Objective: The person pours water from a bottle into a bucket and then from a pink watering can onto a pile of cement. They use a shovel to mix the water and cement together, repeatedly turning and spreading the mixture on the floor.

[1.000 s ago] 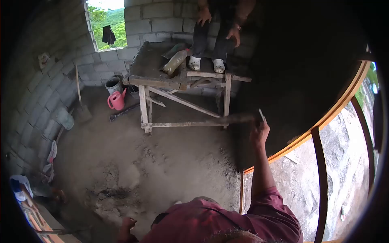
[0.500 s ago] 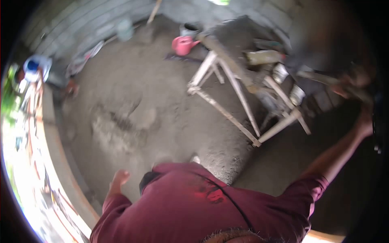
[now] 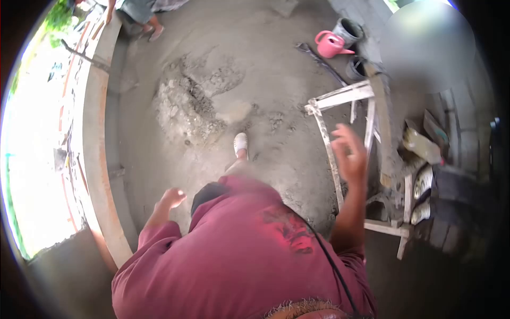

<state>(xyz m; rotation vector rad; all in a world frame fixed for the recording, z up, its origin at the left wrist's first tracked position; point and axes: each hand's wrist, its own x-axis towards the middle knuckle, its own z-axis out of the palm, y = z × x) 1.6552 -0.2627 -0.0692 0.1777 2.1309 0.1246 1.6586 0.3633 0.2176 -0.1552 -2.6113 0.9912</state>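
Wooden trestle stands at right; rough grey mound lies on the floor, left of it. Pink watering can sits at far right, just beside a bucket. Right hand, near the trestle, shows fingers bent, slightly spread, gripping nothing visible. Left hand, near left, nearest the mound: finger state cannot be determined

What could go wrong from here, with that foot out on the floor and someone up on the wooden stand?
The white shoe is near the lumpy mound; a step onto it could twist an ankle.
The right hand is open near the stand; a bump might unsettle the co-worker, whose shoes are up on it.
The long dark bar lies on the floor by the pink watering can, a possible trip point.
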